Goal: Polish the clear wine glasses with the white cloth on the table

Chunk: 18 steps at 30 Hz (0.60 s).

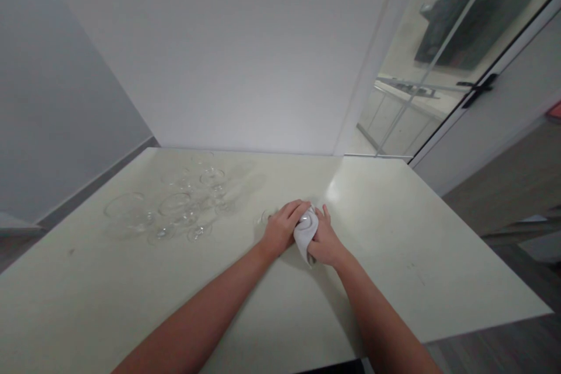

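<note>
Over the middle of the table, my left hand [283,228] is closed around a clear stemmed glass [265,217]. The glass lies on its side, with its round foot showing left of my fingers; most of its bowl is hidden. A white cloth [305,232] is bunched at the mouth of the glass, between both hands. My right hand [328,241] grips this cloth from the right, its fingers partly hidden in the folds. One fingertip of that hand sticks up behind the cloth.
Several clear stemmed glasses [175,204] stand close together on the left of the pale table [372,304]. A white wall [245,58] rises behind the far edge. At the right is a glazed door with a black handle [480,90]. A dark object [337,367] shows at the bottom edge.
</note>
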Available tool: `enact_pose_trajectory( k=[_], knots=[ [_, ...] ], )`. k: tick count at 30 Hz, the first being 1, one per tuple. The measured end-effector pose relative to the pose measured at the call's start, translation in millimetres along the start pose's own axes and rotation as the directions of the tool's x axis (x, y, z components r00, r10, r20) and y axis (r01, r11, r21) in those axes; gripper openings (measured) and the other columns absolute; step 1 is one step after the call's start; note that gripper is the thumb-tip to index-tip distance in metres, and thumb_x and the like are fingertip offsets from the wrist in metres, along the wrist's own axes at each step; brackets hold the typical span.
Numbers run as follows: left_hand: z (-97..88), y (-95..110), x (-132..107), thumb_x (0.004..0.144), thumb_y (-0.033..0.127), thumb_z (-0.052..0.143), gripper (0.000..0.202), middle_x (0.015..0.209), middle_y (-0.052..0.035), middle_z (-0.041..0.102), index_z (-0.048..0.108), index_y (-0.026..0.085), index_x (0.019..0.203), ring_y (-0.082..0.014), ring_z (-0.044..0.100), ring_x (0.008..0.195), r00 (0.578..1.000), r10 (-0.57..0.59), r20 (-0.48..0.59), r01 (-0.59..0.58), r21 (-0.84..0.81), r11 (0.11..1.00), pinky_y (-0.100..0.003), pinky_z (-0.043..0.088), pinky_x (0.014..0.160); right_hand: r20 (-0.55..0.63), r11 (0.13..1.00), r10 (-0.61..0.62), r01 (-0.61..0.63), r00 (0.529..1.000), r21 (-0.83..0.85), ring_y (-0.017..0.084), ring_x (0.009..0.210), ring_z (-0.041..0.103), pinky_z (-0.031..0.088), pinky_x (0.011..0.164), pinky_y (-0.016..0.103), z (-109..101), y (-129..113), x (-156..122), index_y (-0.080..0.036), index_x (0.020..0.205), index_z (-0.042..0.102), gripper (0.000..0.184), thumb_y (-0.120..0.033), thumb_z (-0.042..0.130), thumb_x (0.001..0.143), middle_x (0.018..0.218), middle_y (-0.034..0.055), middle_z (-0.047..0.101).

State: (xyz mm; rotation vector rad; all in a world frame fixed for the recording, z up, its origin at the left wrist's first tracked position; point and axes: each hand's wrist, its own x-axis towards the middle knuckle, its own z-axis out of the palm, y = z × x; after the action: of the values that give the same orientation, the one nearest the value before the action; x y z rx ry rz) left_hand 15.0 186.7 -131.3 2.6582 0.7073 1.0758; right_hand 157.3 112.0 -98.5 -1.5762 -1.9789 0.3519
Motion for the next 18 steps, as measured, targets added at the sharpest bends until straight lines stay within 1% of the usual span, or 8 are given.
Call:
enact_pose_trajectory(
  k=[3, 7, 11, 14, 16, 18],
  knots=[
    [1.4, -2, -1, 0.085, 0.013, 0.055, 0.057, 0.129, -0.0129, 0.057, 0.042, 0.02, 0.14, -0.0236, 0.055, 0.121, 1.0, 0.016, 0.017, -0.017, 0.043, 0.999, -0.035, 0.052, 0.097, 0.025, 0.998, -0.003, 0.005, 1.0, -0.068, 0.029, 0.12, 0.05, -0.002, 0.117, 0.059, -4, -3, 1, -0.022, 0.103, 0.069, 0.031, -0.02, 0.054, 0.076, 0.115, 0.0086, 0.066],
    [1.0, -1, -1, 0.087, 0.013, 0.055, 0.056, 0.128, -0.0127, 0.058, 0.041, 0.02, 0.141, -0.0237, 0.056, 0.119, 0.999, 0.031, 0.029, -0.033, 0.065, 0.997, -0.035, 0.054, 0.095, 0.006, 0.995, -0.025, 0.026, 1.0, -0.095, 0.027, 0.112, 0.055, 0.0, 0.117, 0.058, -9, -2, 2, -0.023, 0.094, 0.07, 0.023, -0.021, 0.054, 0.079, 0.105, 0.0067, 0.069],
    [-0.8, 2, 0, 0.089, 0.015, 0.051, 0.052, 0.127, -0.0119, 0.058, 0.041, 0.021, 0.14, -0.0223, 0.058, 0.116, 1.0, 0.002, 0.01, -0.002, 0.013, 1.0, -0.033, 0.054, 0.093, -0.057, 0.999, -0.037, 0.035, 0.998, -0.035, 0.026, 0.107, 0.057, 0.009, 0.117, 0.055, -5, 2, 4, -0.022, 0.094, 0.069, 0.021, -0.023, 0.057, 0.077, 0.1, 0.0068, 0.068],
    [-2.1, 4, 1, 0.09, 0.016, 0.049, 0.05, 0.127, -0.0121, 0.058, 0.041, 0.02, 0.139, -0.0212, 0.059, 0.115, 1.0, -0.006, -0.011, 0.006, -0.052, 0.999, -0.032, 0.054, 0.095, -0.127, 0.998, -0.058, 0.056, 0.99, -0.014, 0.026, 0.106, 0.057, 0.015, 0.117, 0.053, -1, 4, 5, -0.021, 0.094, 0.068, 0.021, -0.024, 0.058, 0.075, 0.101, 0.0078, 0.068],
    [-2.8, 4, 1, 0.091, 0.018, 0.048, 0.048, 0.126, -0.0122, 0.059, 0.041, 0.02, 0.139, -0.0209, 0.059, 0.116, 0.999, -0.003, -0.036, 0.0, -0.084, 0.996, -0.032, 0.053, 0.096, -0.168, 0.997, -0.079, 0.078, 0.983, -0.012, 0.026, 0.106, 0.057, 0.015, 0.117, 0.053, 1, 5, 5, -0.021, 0.092, 0.067, 0.019, -0.024, 0.058, 0.076, 0.101, 0.0077, 0.069],
    [-3.2, 4, 1, 0.092, 0.019, 0.047, 0.047, 0.126, -0.0123, 0.059, 0.042, 0.02, 0.139, -0.0205, 0.058, 0.116, 0.998, -0.004, -0.062, -0.002, -0.09, 0.996, -0.031, 0.053, 0.095, -0.184, 0.994, -0.11, 0.107, 0.977, -0.026, 0.026, 0.107, 0.058, 0.012, 0.119, 0.053, 2, 5, 4, -0.021, 0.091, 0.066, 0.017, -0.024, 0.059, 0.076, 0.101, 0.0075, 0.069]
  ],
)
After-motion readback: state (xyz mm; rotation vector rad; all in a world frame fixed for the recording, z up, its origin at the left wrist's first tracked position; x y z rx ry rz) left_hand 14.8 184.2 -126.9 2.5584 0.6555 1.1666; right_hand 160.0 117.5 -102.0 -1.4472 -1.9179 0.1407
